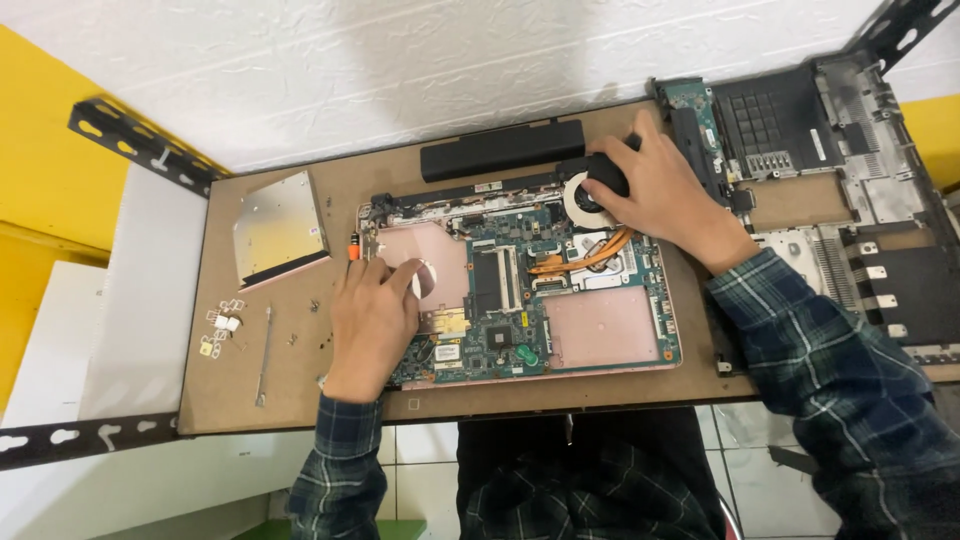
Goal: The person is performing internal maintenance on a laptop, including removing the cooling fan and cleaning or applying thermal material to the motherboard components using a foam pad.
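The person's left hand [372, 318] lies flat, fingers loosely spread, on the pink metal shield at the near-left corner of the opened laptop base with its green circuit board [520, 300], pinning it to the brown fibreboard work surface [300, 400]. The right hand [655, 190] curls around the round black cooling fan [590, 192] at the far-right corner of the board — fingers closed on its housing. Copper heat pipes [590, 255] run from the fan toward the board's middle, so a straight, gentle lift seems wiser than a twist; the left hand's steady pressure should keep the base from sliding.

Beyond the right hand lies a long black battery bar [500, 148]. Left of the left hand sit a silver optical drive [278, 225] and small loose screws [222, 330] — little free room there. To the right of the right hand, a stripped black laptop shell [840, 180] crowds the edge.
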